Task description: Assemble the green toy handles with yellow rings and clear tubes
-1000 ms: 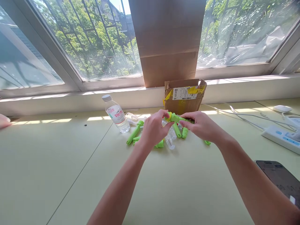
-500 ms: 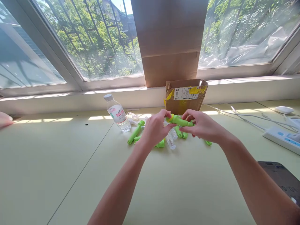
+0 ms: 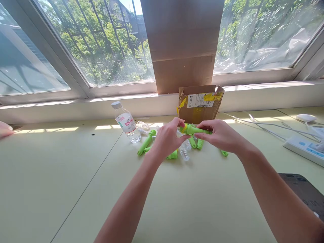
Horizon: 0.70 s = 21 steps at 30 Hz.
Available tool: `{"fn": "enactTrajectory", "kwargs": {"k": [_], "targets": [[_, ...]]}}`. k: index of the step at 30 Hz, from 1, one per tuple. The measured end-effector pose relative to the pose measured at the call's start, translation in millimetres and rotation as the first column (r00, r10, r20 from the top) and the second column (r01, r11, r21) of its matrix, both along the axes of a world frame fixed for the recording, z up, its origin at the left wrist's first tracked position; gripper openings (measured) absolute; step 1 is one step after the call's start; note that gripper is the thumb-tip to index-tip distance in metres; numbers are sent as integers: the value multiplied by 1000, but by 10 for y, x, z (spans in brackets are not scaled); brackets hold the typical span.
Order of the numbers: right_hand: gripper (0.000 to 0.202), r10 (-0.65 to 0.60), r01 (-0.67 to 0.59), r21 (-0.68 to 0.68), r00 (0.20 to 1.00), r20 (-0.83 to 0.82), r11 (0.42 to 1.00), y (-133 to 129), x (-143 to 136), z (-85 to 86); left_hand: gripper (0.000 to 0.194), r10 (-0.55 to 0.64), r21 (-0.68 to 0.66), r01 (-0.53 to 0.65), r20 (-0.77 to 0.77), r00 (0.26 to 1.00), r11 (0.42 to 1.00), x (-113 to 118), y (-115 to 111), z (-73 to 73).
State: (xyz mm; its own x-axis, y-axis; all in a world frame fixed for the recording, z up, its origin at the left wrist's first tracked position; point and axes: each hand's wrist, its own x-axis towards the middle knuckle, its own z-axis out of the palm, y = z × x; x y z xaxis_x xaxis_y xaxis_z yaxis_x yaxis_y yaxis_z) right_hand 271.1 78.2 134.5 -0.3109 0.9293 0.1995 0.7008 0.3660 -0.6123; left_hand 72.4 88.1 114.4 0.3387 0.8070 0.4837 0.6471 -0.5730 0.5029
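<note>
Between my two hands is a green plastic tube with a yellow ring near its left end (image 3: 193, 129), held roughly level above the table. My left hand (image 3: 169, 135) pinches the yellow-ringed end between thumb and fingers. Around the narrower right end, the fingers of my right hand (image 3: 219, 135) are closed. Beneath and beside the hands lie more green tubes (image 3: 146, 143) and several clear ribbed plastic pieces (image 3: 184, 154). A green threaded part (image 3: 173, 155) shows just right of my left wrist. Part of the pile is hidden behind my left hand.
A water bottle (image 3: 128, 124) stands left of the pile. An open cardboard box (image 3: 198, 113) stands behind it, against the sill. To the right are a power strip (image 3: 305, 150), white cables, a white mouse (image 3: 306, 117) and a dark phone (image 3: 301, 192). Another person's hand (image 3: 5, 129) shows at the left edge.
The fingers of my right hand have shifted their grip on the tube's narrow end, and the thumb now lies straighter along it. My left hand stays almost still.
</note>
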Motion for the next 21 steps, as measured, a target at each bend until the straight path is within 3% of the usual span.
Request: {"fn": "enactTrajectory", "kwargs": {"k": [8,14,21], "targets": [[30,-9,9,-15,999,33,1000,8,-5,-12,18,-20,-19,20,1,1000,1000,-18,25,-36],[33,68,-86,-207,993,-95,975,-18,-2,28,29,-57,-49,59,47,997,997,0,0,5],[26,23,-44,-164,991,-129,986,-17,-17,-20,25,-33,-29,36,73,997,999,7,-12,25]]}}
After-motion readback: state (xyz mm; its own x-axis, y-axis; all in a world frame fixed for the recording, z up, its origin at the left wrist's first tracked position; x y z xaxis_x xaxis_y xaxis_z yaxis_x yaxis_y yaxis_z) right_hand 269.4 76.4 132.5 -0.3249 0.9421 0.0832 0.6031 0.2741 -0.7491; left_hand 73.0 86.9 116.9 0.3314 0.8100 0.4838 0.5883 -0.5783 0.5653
